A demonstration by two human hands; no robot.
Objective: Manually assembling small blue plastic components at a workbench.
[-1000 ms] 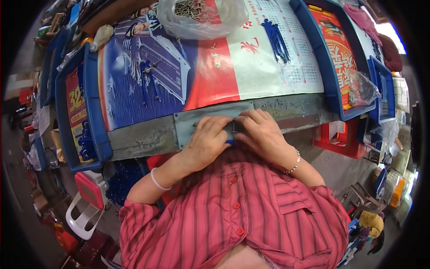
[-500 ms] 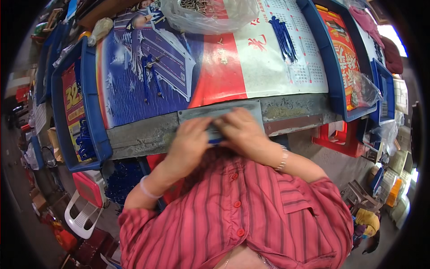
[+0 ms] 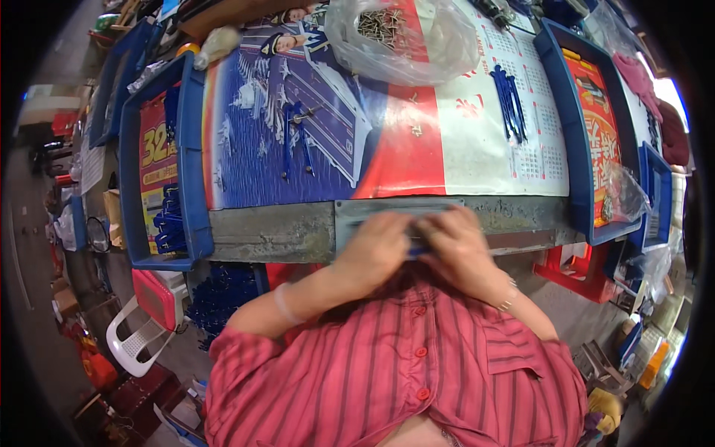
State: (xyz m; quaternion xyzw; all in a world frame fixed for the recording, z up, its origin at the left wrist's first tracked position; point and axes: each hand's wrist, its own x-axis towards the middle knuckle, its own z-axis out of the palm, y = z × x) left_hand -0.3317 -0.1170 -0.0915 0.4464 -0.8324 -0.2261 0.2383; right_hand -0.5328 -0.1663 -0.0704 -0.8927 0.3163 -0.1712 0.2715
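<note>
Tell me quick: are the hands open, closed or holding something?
Left hand: fingers bent over the grey plate; blurred, grip unclear.
Right hand: fingers bent beside the left's; what it holds cannot be told.

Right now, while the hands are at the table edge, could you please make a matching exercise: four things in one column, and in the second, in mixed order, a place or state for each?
Things
1. Clear plastic bag
2. Bunch of thin blue pieces
3. Grey plate
4. Left hand

Places or states
A. Has a pale band at its wrist
B. Holds many small metal pieces
C. At the near edge of the table
D. On the white part of the printed sheet

Right pairs: 1-B, 2-D, 3-C, 4-A
</note>
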